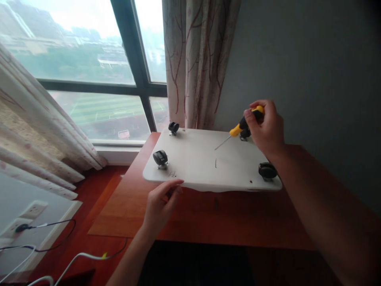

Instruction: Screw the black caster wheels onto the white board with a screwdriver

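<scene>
My right hand [268,129] grips the yellow and black handle of a screwdriver [236,130]. Its thin metal shaft slants down to the left over a white board [202,159]; whether the tip touches the board I cannot tell. Close to the board's front edge is my left hand [162,202], its thumb and index fingertips nearly together; anything between them is too small to make out. Black casters stand on the board: one at the back left [173,128], one at the front left [160,158], one at the front right [268,171], and one partly hidden behind the screwdriver [245,135].
The board lies on a reddish-brown wooden table [190,222]. Behind are a window [98,59], a patterned curtain [199,59] and a grey wall [297,59]. At the lower left, a white cable [77,256] runs near a wall socket [34,209] with a black plug [22,227].
</scene>
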Motion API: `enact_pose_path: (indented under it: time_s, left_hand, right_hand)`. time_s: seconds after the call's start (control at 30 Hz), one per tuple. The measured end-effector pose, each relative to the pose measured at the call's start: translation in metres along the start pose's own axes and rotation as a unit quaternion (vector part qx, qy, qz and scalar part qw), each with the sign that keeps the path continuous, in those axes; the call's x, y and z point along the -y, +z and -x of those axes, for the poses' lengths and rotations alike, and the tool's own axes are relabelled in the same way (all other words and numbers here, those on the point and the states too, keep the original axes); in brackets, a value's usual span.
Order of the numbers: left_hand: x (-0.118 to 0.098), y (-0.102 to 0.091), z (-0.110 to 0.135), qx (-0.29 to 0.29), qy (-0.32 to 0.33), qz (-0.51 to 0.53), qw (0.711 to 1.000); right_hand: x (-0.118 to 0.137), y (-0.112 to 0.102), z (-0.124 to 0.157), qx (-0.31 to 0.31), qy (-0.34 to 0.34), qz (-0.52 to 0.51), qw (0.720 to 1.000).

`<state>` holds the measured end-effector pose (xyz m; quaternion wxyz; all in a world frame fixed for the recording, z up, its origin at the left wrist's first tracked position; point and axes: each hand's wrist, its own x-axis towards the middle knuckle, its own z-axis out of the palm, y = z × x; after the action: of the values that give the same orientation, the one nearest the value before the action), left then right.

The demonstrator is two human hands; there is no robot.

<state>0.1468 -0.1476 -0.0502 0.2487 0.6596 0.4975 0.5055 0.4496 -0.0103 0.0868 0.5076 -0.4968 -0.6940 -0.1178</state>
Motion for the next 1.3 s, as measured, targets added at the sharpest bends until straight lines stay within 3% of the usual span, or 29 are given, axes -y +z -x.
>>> enact_pose_path:
  time_s: [0.23, 0.47, 0.63, 0.97, 1.13, 1.3]
  left_hand:
    - [-0.018, 0.037, -0.001, 0.034, 0.080, 0.037, 0.996]
    - [-0.011, 0.066, 0.008, 0.084, 0.038, 0.080, 0.993]
    - [0.002, 0.066, 0.010, 0.076, -0.038, 0.129, 0.988]
    - [0.009, 0.064, 0.012, 0.054, -0.085, 0.191, 0.977]
    - [0.009, 0.064, 0.012, 0.054, -0.109, 0.207, 0.971]
    - [0.009, 0.064, 0.012, 0.053, -0.140, 0.210, 0.966]
  right_hand:
    - [-0.094, 0.000, -0.049, -0.014, 0.031, 0.111, 0.993]
    - [-0.132, 0.023, -0.063, -0.003, 0.054, 0.115, 0.992]
    - [-0.140, 0.031, -0.060, 0.003, 0.059, 0.113, 0.992]
    - [-0.143, 0.037, -0.060, 0.017, 0.074, 0.125, 0.989]
    - [-0.130, 0.037, -0.067, 0.049, 0.048, 0.136, 0.988]
    - [-0.105, 0.034, -0.083, 0.105, 0.046, 0.238, 0.965]
